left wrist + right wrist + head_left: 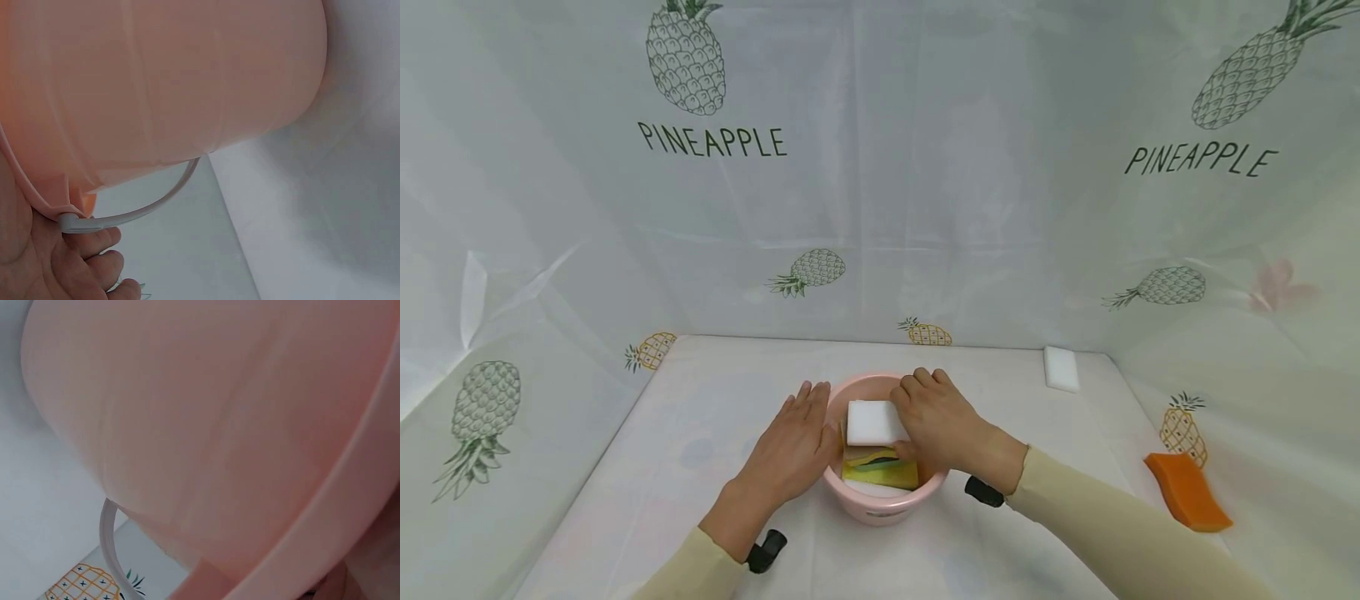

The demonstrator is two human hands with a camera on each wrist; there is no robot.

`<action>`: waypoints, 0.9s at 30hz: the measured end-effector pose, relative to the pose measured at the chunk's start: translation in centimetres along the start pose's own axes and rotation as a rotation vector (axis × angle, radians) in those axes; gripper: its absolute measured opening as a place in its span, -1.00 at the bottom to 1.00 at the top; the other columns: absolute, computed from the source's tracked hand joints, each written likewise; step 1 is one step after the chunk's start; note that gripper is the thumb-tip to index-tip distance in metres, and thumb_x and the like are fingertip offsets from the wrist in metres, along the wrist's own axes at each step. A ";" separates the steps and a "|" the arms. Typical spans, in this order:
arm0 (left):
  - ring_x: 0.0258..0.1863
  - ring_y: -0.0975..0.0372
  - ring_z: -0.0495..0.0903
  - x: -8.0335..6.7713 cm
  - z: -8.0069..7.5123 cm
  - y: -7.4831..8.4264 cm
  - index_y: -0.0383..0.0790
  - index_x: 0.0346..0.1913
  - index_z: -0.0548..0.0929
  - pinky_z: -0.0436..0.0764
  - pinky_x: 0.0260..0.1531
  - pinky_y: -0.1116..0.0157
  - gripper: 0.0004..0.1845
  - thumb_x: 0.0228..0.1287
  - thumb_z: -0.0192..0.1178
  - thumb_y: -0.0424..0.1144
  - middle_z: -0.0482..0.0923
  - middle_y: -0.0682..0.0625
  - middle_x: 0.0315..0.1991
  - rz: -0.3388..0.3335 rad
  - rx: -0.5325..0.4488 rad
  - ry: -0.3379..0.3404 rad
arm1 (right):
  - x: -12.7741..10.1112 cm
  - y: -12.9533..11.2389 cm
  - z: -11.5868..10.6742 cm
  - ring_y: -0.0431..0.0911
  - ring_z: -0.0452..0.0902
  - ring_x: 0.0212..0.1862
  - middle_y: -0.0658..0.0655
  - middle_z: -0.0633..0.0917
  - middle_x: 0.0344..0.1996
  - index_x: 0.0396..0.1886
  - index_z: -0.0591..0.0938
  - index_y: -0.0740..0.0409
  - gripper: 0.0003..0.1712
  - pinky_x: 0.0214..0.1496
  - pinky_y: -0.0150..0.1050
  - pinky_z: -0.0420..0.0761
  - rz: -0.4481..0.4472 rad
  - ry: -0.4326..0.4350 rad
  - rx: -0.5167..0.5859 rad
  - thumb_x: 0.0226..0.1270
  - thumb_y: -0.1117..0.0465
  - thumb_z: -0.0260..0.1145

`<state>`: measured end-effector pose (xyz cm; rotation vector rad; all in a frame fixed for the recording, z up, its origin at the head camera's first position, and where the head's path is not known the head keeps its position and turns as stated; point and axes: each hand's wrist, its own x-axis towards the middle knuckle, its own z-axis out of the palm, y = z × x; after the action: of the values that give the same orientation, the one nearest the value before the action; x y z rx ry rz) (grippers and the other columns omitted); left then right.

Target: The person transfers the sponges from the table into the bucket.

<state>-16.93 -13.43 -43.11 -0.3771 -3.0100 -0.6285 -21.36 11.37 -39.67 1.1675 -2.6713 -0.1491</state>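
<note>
A pink bucket [883, 505] with a grey handle [134, 214] stands on the table. My left hand [793, 450] lies with straight fingers against the left side of its rim. My right hand [942, 423] reaches over the right side of the rim and pinches a white sponge block [874, 422] between thumb and fingers, at the bucket's mouth. Under it inside the bucket are a yellow sponge [891, 475], a darker green-blue layer and another white piece [874, 489]. In the right wrist view the bucket wall hides most of the right hand.
A white sponge block [1061, 369] lies at the table's back right. An orange wavy sponge [1187, 492] lies at the right edge. Behind the table [715, 400] hangs a sheet [940, 192] printed with pineapples. Each wrist wears a small black camera.
</note>
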 end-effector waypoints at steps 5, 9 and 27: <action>0.69 -0.07 0.05 0.1 0.1 0.0 -0.40 0.64 0.17 0.10 0.66 -0.08 -0.33 0.69 -0.14 -0.05 0.20 -0.23 0.65 0.004 0.000 0.002 | -0.1 0.2 0.0 -0.03 0.46 -0.10 0.08 0.71 -0.13 -0.03 0.67 0.15 -0.40 -0.09 -0.15 0.42 0.018 -0.014 0.010 0.21 -0.23 0.56; 0.69 -0.07 0.05 0.1 0.0 0.0 -0.39 0.64 0.17 0.09 0.67 -0.07 -0.33 0.69 -0.14 -0.05 0.20 -0.22 0.65 0.004 0.002 -0.001 | -0.2 0.4 0.2 -0.04 0.45 -0.11 0.07 0.70 -0.13 -0.02 0.67 0.14 -0.34 -0.10 -0.17 0.40 0.024 -0.024 0.026 0.20 -0.30 0.56; 0.69 -0.09 0.07 0.0 0.1 0.0 -0.41 0.63 0.19 0.11 0.66 -0.07 -0.34 0.69 -0.13 -0.08 0.21 -0.24 0.64 0.011 -0.008 0.019 | -0.1 0.9 0.2 -0.01 0.43 -0.08 0.10 0.65 -0.10 0.08 0.66 0.17 -0.21 -0.08 -0.15 0.38 0.106 0.011 0.125 0.11 -0.33 0.60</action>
<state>-16.93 -13.37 -43.19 -0.3857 -2.9867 -0.6391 -21.98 12.00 -39.72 1.0543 -2.7595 0.0421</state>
